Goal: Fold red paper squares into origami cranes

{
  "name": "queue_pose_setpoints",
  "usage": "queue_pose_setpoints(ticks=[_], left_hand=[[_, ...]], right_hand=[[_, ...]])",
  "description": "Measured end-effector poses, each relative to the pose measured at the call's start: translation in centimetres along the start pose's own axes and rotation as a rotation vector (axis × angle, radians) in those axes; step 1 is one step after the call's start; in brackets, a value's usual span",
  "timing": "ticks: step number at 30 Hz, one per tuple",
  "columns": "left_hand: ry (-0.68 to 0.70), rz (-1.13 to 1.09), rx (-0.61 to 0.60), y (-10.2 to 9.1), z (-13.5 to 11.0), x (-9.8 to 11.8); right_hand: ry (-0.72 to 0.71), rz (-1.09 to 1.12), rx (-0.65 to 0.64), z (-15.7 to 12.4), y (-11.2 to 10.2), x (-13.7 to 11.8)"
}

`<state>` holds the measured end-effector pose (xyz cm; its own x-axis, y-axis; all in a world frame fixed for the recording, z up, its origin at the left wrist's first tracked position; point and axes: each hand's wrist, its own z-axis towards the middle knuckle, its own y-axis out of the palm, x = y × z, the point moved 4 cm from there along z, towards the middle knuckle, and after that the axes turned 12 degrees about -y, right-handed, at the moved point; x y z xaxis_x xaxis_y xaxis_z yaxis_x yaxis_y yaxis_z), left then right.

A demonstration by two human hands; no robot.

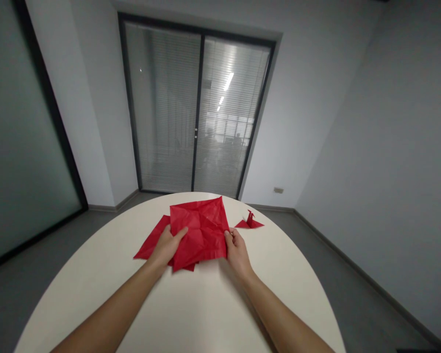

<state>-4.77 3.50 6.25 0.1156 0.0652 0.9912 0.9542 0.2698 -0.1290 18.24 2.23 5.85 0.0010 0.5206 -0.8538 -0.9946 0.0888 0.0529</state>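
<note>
A creased red paper sheet [202,230] lies on the white round table [191,309], on top of more red sheets [151,241] that stick out to the left. My left hand [168,245] pinches its left edge, thumb on top. At the right edge, my right hand [235,247] grips the sheet with curled fingers. A small folded red paper crane [250,221] stands on the table just right of the sheet, apart from both hands.
The table's far edge curves just beyond the paper. Behind it are a glass sliding door with blinds [196,113], grey walls and a grey floor [338,274] around the table.
</note>
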Motion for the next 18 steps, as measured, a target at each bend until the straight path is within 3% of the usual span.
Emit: queue_pose_setpoints(ticks=[4,8,13,18], left_hand=[[0.176,0.299,0.203,-0.7,0.0,1.2],[0.204,0.672,0.223,-3.4,1.7,2.0],[0.113,0.885,0.314,-6.8,3.9,0.9],[0.093,1.019,0.218,-7.6,5.2,-1.4]], right_hand=[[0.078,0.153,-0.024,-0.5,1.5,0.0],[0.093,0.217,-0.188,-1.5,4.1,-0.4],[-0.087,-0.137,-0.354,-1.4,5.6,-0.1],[-0.168,-0.363,-0.544,-1.7,6.1,0.6]])
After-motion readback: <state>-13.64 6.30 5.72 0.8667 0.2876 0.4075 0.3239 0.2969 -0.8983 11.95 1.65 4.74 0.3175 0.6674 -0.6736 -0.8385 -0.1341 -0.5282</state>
